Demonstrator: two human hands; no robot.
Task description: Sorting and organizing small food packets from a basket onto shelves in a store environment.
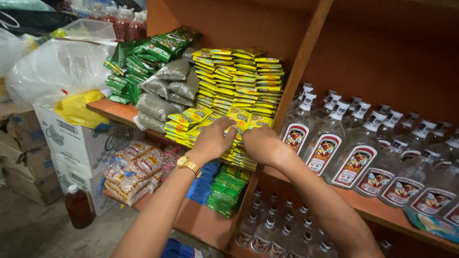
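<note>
Both hands work at a stack of yellow seasoning sachets on an orange shelf.

The left hand (213,138), gold watch (188,165) on its wrist, and the right hand (262,143) sit side by side, fingers curled narrow and pinching the front yellow sachets (237,118); the tall stack rises at twelve o'clock. Grey seed packets (165,93) and green sachets (143,59) lie at ten o'clock, clear bottles with red labels (356,160) at three, and a white carton (79,143) at nine.

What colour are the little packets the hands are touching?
The packets are yellow with red and green marks, seen in the head view under both hands.
</note>
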